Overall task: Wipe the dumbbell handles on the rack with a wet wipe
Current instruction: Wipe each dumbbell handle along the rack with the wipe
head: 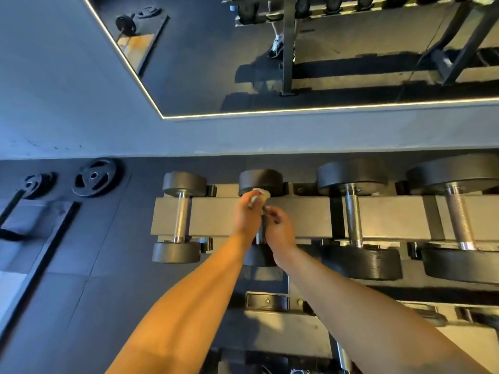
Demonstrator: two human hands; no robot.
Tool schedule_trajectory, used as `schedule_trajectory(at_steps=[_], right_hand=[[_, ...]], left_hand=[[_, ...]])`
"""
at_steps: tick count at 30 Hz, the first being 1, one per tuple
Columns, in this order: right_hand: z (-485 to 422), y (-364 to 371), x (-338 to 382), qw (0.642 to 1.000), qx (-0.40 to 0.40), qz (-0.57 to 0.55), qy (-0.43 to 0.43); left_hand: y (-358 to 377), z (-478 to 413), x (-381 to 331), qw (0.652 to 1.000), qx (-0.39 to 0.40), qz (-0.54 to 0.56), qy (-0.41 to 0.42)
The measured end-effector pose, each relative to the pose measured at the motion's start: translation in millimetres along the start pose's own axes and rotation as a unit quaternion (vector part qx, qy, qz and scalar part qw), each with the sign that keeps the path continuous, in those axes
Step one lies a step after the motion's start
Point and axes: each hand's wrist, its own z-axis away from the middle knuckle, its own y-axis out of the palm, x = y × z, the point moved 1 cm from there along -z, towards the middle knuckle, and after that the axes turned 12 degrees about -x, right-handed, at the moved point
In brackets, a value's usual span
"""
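Currently: left hand fingers pinch white crumpled wet wipe at far end of chrome handle, second black dumbbell from left end of grey steel rack. Handle runs away from body. Right hand fingers curled beside it; hold unclear.

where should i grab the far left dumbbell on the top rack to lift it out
Grip the leftmost black round-headed dumbbell by the middle of its bare chrome handle, coming from above. It lies flat across the grey rack rail, and the wide heads block both ends.
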Motion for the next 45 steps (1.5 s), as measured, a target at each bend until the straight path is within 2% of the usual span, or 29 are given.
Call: schedule_trajectory(at_steps=[2,6,8,11,15,20,23,28,32,38,41,45], right_hand=[[1.6,0.8,-1.0,1.000,0.007,0.001,-0.014],[5.0,-3.9,-4.8,0.997,-0.009,0.060,-0.039],[3.3,-4.9,-6.4,0.996,-0.015,0.083,-0.042],[0.8,-6.7,-10.3,0.996,-0.008,0.080,-0.028],[-6.0,-6.3,-7.0,0.999,-0.025,0.000,0.040],[-11.4,-2.2,4.1,0.998,-0.030,0.014,0.055],[-7.1,2.0,2.5,0.998,-0.023,0.022,0.060],[-7.7,3.5,-3.3,0.998,-0.036,0.045,0.001],[-10.8,-1.5,-10.3,0.997,-0.039,0.061,-0.026],[-9.8,-7.1,-10.9,0.997,-0.025,0.069,0.027],[-9.2,-8.1,-5.7,0.998,0.000,0.045,0.046],[-9.7,-9.9,-5.8,0.998,0.036,-0.001,0.051]], left_hand=[[2.1,-7.1,6.1,0.999,0.004,-0.029,-0.033],[-6.0,-1.4,22.7,0.970,-0.041,-0.239,0.006],[-9.6,5.1,30.6,0.962,-0.042,-0.268,-0.007],[-6.7,1.5,28.4,0.976,-0.057,-0.210,-0.014],[10.1,-9.5,16.1,0.985,-0.062,-0.158,-0.022],[0.0,7.8,19.7,0.992,-0.035,-0.015,-0.123],[-7.6,13.0,24.4,0.994,-0.034,-0.036,-0.095],[0.8,-3.9,17.3,0.978,-0.059,-0.199,0.011],[7.0,0.8,19.1,0.977,-0.069,-0.201,0.005],[-6.7,18.2,36.4,0.969,-0.065,-0.237,-0.001],[-3.9,12.5,31.7,0.978,-0.079,-0.194,-0.002],[9.7,-4.6,16.4,0.975,-0.104,-0.196,0.009]])
